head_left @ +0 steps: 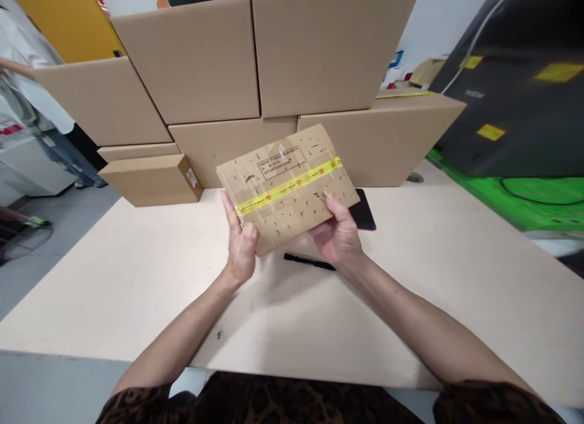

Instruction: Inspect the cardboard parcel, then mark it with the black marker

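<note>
Above the table I hold a flat brown cardboard parcel [292, 214], tilted with its right side higher. A strip of yellow tape with red print crosses it, a printed label box sits near its top, and short dark marks dot its face. My left hand [241, 249] grips the lower left edge, thumb in front. My right hand [338, 232] grips the lower right edge, thumb on the face and fingers underneath. Under the parcel lies a black pen or marker [308, 261], partly hidden by my right hand. A dark flat device [364, 211] shows behind the parcel's right corner.
Large cardboard boxes [191, 71] stand stacked along the back of the pale table [137, 278]. A smaller long box [150, 179] sits at the back left. A dark machine [511, 101] and a green surface [524, 196] are at right. Another person [41, 101] stands beyond the table at left.
</note>
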A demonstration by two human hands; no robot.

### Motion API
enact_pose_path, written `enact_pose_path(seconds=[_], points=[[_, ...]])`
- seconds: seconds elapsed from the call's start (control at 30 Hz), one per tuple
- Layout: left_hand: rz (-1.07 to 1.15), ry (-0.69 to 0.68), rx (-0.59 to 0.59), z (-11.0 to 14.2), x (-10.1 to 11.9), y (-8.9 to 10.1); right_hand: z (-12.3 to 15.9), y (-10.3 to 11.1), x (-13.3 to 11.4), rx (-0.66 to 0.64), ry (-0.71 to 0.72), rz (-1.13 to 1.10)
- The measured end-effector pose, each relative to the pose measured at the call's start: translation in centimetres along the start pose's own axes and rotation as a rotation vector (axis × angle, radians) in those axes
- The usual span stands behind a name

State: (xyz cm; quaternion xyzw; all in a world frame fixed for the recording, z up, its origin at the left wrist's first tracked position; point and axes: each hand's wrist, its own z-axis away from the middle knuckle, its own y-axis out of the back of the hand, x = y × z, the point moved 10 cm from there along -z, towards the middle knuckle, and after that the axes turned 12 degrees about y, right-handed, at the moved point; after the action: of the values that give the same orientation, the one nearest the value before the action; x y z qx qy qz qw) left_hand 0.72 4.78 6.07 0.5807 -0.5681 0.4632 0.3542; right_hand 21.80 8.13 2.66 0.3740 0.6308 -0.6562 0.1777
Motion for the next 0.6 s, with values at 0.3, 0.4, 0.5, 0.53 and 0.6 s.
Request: enact_pose_path(seconds=[0.3, 0.4, 0.5, 0.53, 0.6], points=[[-0.498, -0.541, -0.101, 2.1, 2.5, -1.5, 0.2, 1.1, 2.4, 0.066, -0.202, -0.012], [-0.485, -0.524, -0.064, 1.8, 2.4, -0.9, 0.4, 1.4, 3.2, 0.051, -0.216, -0.009], [-0.407, -0.521, -0.017, 1.8, 2.5, -0.2, 0.4, 1.4, 3.5, 0.029, -0.213, -0.003], [-0.384, -0.528, -0.013, 1.8, 2.6, -0.1, 0.4, 1.5, 3.7, 0.030, -0.224, 0.000], [-0.339, -0.532, -0.012, 1.9, 2.8, 0.0, 0.3, 1.8, 3.9, 0.032, -0.241, 0.004]])
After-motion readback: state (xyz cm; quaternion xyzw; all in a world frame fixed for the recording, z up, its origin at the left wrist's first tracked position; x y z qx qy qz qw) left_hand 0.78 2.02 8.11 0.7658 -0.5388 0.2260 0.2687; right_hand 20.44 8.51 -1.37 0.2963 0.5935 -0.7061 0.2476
